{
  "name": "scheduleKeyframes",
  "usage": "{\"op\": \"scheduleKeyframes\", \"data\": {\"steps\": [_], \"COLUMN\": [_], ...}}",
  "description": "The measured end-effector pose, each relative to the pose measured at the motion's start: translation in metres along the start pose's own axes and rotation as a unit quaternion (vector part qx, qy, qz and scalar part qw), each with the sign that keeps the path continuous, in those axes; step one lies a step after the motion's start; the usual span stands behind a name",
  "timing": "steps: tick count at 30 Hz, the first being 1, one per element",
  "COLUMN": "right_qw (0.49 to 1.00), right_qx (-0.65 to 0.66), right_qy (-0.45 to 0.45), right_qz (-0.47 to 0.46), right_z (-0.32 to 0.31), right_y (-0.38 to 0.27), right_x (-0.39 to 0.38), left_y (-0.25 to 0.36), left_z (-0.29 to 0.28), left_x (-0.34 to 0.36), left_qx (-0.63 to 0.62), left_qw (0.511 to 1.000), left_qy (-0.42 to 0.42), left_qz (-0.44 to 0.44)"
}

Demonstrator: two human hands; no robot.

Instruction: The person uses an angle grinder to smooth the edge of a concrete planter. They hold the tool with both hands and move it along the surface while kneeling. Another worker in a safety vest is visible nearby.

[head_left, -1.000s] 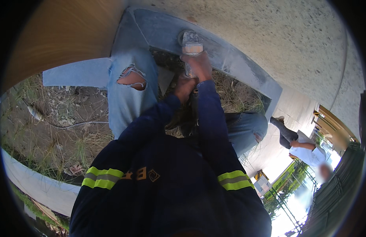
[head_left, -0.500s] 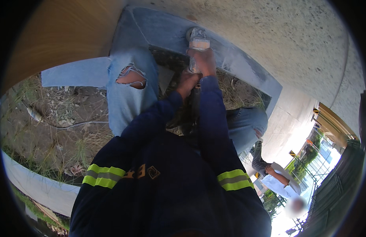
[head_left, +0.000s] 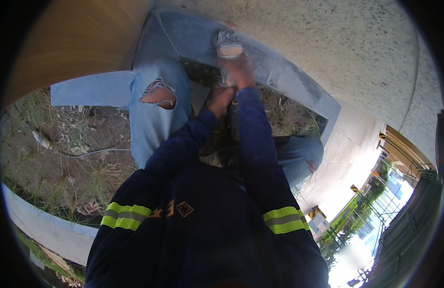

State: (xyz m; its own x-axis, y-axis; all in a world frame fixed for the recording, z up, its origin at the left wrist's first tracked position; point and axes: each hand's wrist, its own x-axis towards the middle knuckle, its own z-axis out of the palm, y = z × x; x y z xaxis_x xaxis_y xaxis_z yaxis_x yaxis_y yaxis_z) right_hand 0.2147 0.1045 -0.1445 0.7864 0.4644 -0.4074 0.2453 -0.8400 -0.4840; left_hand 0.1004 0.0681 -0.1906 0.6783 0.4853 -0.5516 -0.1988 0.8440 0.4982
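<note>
My right hand point(head_left: 238, 71) is stretched forward and closed around a small whitish-grey tool with an orange band point(head_left: 228, 45). The tool rests against the grey-blue painted ledge point(head_left: 183, 29) at the foot of a rough concrete wall. My left hand point(head_left: 221, 98) sits just below and behind the right one, close to the right wrist, its fingers hidden. Both arms are in dark blue sleeves with yellow reflective stripes. My left knee in ripped light jeans point(head_left: 157, 93) is beside the hands.
Dry grass, soil and litter point(head_left: 63, 153) fill the bed on the left, bounded by a pale curb point(head_left: 39, 225). A paved walkway point(head_left: 346, 158) runs to the right, toward yellow-black barriers point(head_left: 315, 211) and greenery. A brown surface point(head_left: 73, 43) rises at the upper left.
My right hand and the tool have shifted slightly farther up the ledge. A person in a white shirt on the walkway at right moved down and is no longer seen.
</note>
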Motion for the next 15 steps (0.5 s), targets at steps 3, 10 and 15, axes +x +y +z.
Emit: {"op": "scheduleKeyframes", "data": {"steps": [3, 10, 15], "right_qw": [0.999, 0.998, 0.997], "right_qx": [0.025, -0.012, 0.027], "right_qy": [-0.031, -0.056, -0.053], "right_qz": [0.023, 0.035, 0.050], "right_z": [-0.004, -0.005, -0.007], "right_y": [0.012, 0.003, 0.012], "right_x": [0.004, 0.005, 0.007], "left_y": [-0.004, 0.012, 0.003], "left_z": [0.003, 0.012, 0.003], "left_x": [-0.006, -0.003, 0.004], "left_qx": [0.043, 0.075, 0.134], "left_qw": [0.998, 0.995, 0.990], "left_qy": [0.015, 0.052, 0.011], "left_qz": [-0.037, -0.041, -0.050]}}
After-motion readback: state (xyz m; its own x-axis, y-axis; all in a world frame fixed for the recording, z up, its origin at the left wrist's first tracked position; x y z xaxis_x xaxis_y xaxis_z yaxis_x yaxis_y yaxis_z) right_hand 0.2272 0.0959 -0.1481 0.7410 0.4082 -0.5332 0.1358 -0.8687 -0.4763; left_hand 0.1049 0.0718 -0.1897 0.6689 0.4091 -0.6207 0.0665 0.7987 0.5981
